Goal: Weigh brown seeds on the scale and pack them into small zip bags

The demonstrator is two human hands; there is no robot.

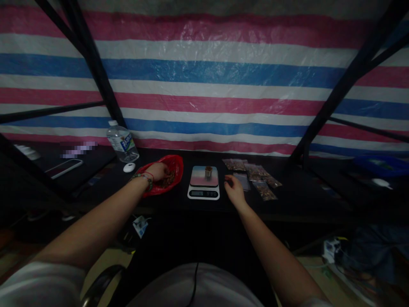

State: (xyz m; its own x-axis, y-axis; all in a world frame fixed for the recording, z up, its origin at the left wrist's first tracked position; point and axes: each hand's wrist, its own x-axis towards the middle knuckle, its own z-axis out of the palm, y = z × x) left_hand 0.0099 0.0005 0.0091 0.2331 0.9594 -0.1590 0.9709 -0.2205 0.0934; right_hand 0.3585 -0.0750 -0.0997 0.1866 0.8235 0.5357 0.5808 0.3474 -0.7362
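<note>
My left hand (159, 171), with a beaded bracelet and a red cord at the wrist, reaches into an open red plastic bag (177, 168) of small brown pieces (170, 181). Its fingers are bent together over the pieces; what they pinch is hidden. A white digital kitchen scale (203, 194) sits between my hands, a small metallic cup (208, 171) standing on its plate. My right hand (234, 189) rests on the table just right of the scale, fingers loosely curled and apart, nothing visible in them. Beside it lie flat clear zip bags (243, 182) and several filled bags (263, 190).
A clear plastic bottle (123, 143) and a white oval case (129, 167) stand behind the red bag. Farther left lies a phone (65, 168). Black frame posts (319, 108) rise on both sides before a striped plastic sheet (204, 76). A blue item (380, 166) lies far right.
</note>
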